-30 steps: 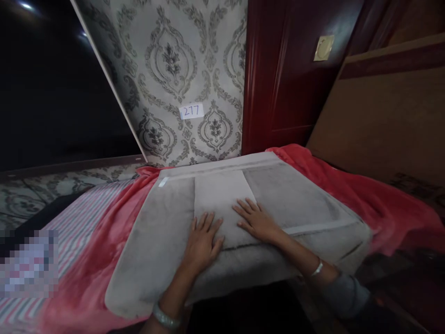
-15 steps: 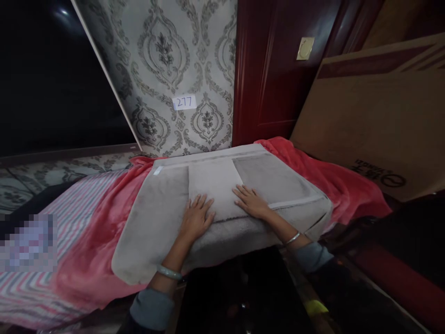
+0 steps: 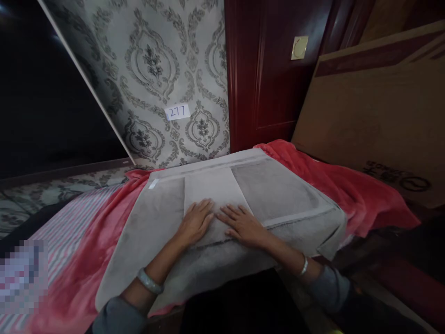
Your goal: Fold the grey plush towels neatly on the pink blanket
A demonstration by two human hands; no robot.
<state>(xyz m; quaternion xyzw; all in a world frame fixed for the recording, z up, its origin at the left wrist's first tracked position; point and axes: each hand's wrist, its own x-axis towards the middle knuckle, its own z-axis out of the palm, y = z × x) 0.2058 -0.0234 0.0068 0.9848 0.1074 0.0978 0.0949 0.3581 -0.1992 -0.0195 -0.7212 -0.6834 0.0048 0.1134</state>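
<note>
A grey plush cloth (image 3: 278,190) with a paler middle panel lies spread over the surface before me, its front part hanging over the near edge. My left hand (image 3: 196,221) rests flat on the pale panel, fingers stretched out. Close beside it, my right hand (image 3: 243,226) also lies flat with fingers spread. The two hands are slightly apart, and neither grips the cloth. A small white tag (image 3: 154,184) shows at the cloth's far left corner. Beneath the grey cloth, a red plush blanket (image 3: 327,185) sticks out on both sides.
A striped cloth (image 3: 74,222) covers the surface at left, with a blurred-out item (image 3: 21,278) on it. Behind stand a dark screen (image 3: 52,102), a patterned wall with a paper marked 277 (image 3: 177,112), and a dark red panel (image 3: 274,93). A large cardboard box (image 3: 375,111) leans at right.
My hands have moved closer together on the pale panel, the right one shifting left. Both stay flat. The view has shifted a little, and the cloth's front right corner hangs differently.
</note>
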